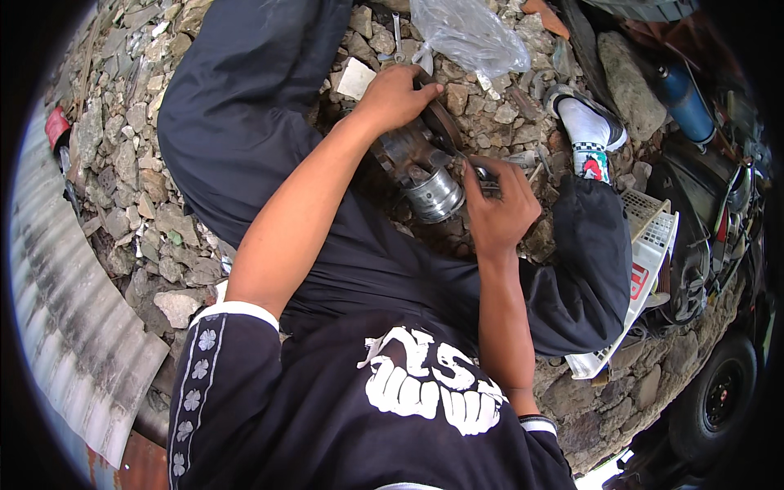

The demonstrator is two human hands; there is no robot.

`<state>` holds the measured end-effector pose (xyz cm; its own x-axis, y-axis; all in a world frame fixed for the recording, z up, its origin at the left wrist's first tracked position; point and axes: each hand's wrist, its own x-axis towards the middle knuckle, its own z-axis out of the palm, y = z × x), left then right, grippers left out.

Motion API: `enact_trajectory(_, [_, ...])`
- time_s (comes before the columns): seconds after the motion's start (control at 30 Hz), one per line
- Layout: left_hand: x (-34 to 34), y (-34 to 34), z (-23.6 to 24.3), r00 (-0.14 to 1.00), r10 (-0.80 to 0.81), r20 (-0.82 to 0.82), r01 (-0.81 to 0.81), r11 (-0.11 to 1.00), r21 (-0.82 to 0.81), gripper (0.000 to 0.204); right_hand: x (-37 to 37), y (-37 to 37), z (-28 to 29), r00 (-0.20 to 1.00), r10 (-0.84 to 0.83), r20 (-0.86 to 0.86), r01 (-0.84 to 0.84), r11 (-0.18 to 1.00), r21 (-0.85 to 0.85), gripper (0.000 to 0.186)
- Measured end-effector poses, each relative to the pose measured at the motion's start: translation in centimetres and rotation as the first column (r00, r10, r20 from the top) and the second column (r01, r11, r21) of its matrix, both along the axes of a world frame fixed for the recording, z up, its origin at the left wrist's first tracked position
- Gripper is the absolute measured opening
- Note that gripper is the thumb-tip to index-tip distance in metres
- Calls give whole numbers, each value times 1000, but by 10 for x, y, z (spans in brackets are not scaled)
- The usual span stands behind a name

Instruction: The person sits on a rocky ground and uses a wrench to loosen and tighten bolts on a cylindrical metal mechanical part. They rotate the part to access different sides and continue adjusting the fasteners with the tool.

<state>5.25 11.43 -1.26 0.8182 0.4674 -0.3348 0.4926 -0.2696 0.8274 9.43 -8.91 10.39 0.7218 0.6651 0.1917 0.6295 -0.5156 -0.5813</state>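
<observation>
Between my legs lies a dark, greasy metal engine part [400, 155] with a shiny, grooved cylinder resembling a piston [434, 198] at its near end. My left hand [395, 100] is closed over its far end, by a dark curved rim [443, 124]. Most of those fingertips are hidden behind the metal. At the right side of the cylinder, my right hand [501, 204] has its thumb and fingers bent together in a pinch. What they hold is too small or hidden to name. A metal wrench [398, 34] lies on the stones beyond my left hand.
Loose rubble [155, 196] covers the ground. A clear plastic bag [474, 37] lies beyond the part. To the right are a white plastic crate [645, 269], a blue canister [686, 106], a large stone [629, 90] and a tyre [719, 396]. Corrugated sheeting [73, 310] borders the left.
</observation>
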Motion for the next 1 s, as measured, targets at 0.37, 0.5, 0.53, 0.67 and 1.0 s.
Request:
enact_trajectory(0.37, [0,-2,-7,1000,23,11,-23,1000,14,61,0,19,-7,999,14,-52,-18,997,-79,12])
enact_trajectory(0.5, [0,-2,-6,999,36,22,-36,999,-1,59,-3,-18,-13,982,-98,-162,69,981,-180,12])
enact_trajectory(0.53, [0,-2,-4,998,45,34,-44,999,-12,58,-5,-35,-20,980,-106,-166,66,971,-231,12])
enact_trajectory(0.67, [1,-2,-4,999,36,35,-35,999,-30,56,-4,-62,-47,976,-177,-127,120,924,-364,13])
enact_trajectory(1.0, [2,-1,-9,1000,11,9,-11,1000,20,56,-2,-56,-23,970,-122,-212,51,948,-313,15])
